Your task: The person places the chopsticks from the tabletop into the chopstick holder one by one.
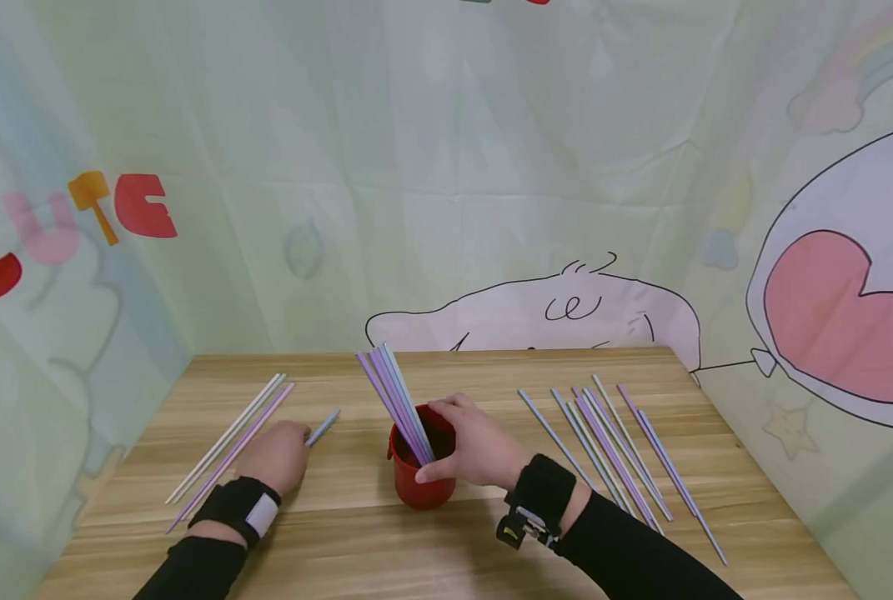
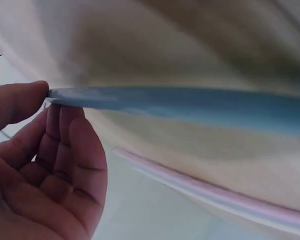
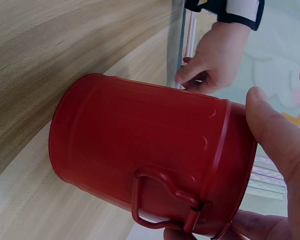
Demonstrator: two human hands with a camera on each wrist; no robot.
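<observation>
My left hand [image 1: 277, 457] pinches one end of a blue straw [image 2: 190, 105] between thumb and fingers, low over the left part of the table. In the head view part of this straw [image 1: 323, 427] sticks out past the hand. A small red bucket [image 1: 425, 490] with a wire side handle [image 3: 139, 195] stands upright near the middle. Its rim is gripped by my right hand [image 1: 484, 446], thumb on the near side and fingers over the far side. Several purple and blue straws [image 1: 395, 400] lean leftward inside the bucket.
To the left lie a few white and pink-purple straws [image 1: 230, 457], side by side. Several blue, purple and white straws [image 1: 619, 450] are spread on the right of the wooden table [image 1: 356, 550]. A printed cloth [image 1: 446, 167] hangs behind.
</observation>
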